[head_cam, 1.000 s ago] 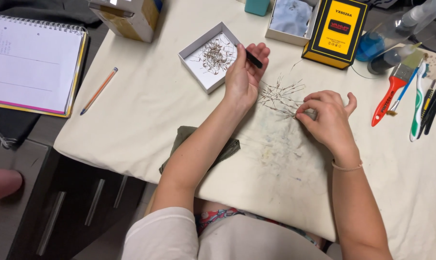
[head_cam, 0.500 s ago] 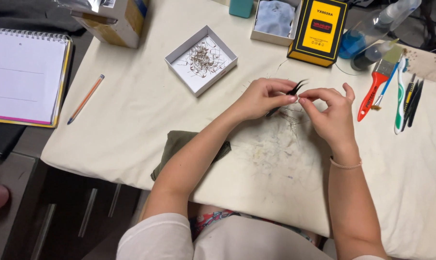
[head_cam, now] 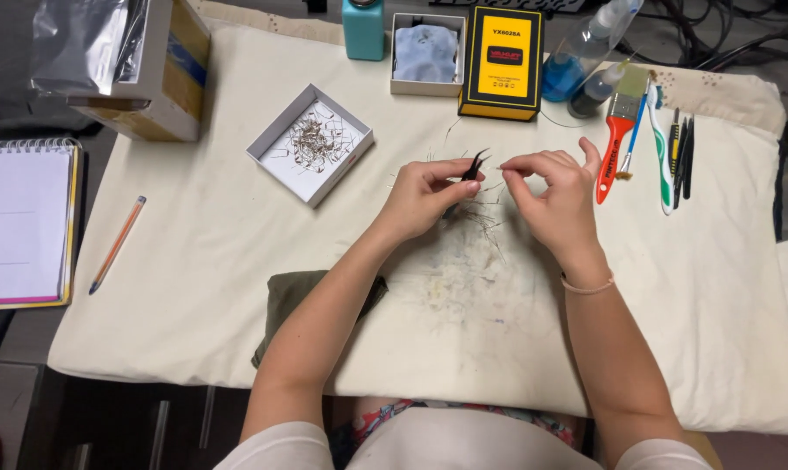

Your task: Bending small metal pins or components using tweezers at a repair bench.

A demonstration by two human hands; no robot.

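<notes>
A hobby electronics workbench, this: cloth-covered table (head_cam: 194, 261), red-handled brush (head_cam: 617, 139) and hand tools (head_cam: 679, 152) at two o'clock, tray of tiny wire parts (head_cam: 309, 144) at eleven.

Desk (head_cam: 194, 261) covered in matt cream cloth, smudged grey at centre. White cardboard tray (head_cam: 309, 144), upper left, holds thin shiny metal wire pieces (head_cam: 314, 139). Black tweezers (head_cam: 473, 165): matt finish. Brush (head_cam: 618, 139), upper right: glossy red plastic handle.

I saw open cloth (head_cam: 194, 261) left of my hands, bounded by the white tray (head_cam: 310, 143) and pencil (head_cam: 116, 245). Ahead, the yellow box (head_cam: 502, 62) and bottles (head_cam: 585, 52) blocked passage; brushes (head_cam: 637, 130) crowded the right.
</notes>
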